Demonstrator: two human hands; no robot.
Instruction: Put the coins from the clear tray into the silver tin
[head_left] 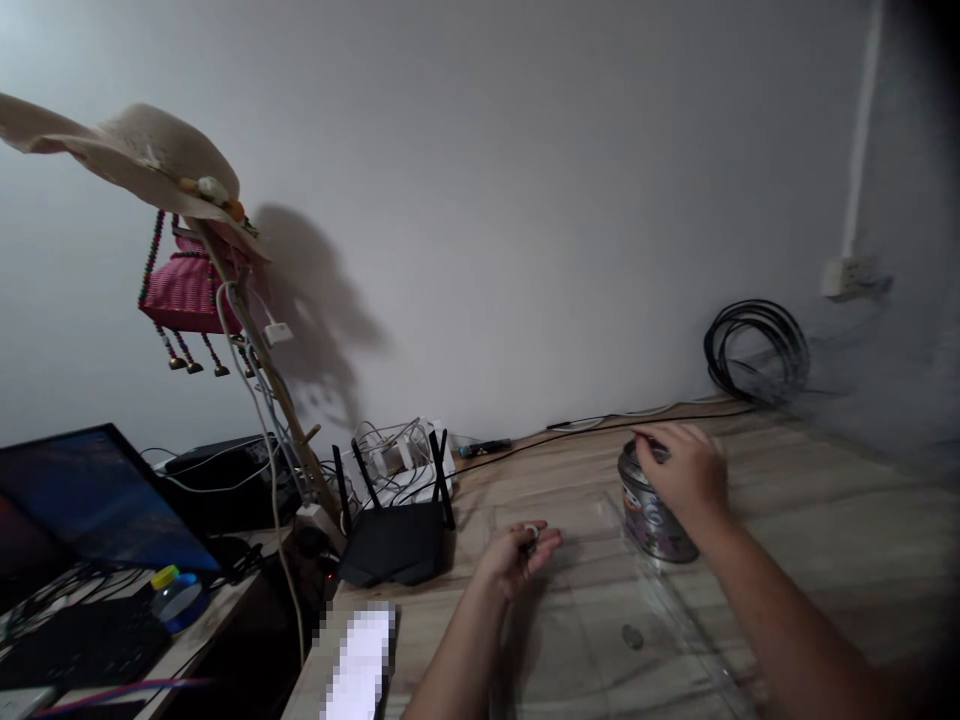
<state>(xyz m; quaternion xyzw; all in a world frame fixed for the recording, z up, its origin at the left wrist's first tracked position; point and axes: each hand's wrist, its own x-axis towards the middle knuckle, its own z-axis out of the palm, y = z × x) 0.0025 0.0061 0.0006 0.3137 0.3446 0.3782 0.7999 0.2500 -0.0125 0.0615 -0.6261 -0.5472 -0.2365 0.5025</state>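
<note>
My left hand is palm up over the table, fingers curled around a small silvery coin. At the right stands a round metal tin with a coloured pattern on its side, upright on the table. My right hand is over the tin's top, thumb and fingertips brought together at the rim; whatever they pinch is hidden. Another coin lies flat on the table in front of the tin. Clear plastic, seemingly a shallow transparent box, lies between and beneath my hands, its edges faint.
Left of my hands sit a black router with antennas and a phone with a lit screen. Behind are white tangled cables. A black cable coil leans on the wall. A laptop and bottle are far left.
</note>
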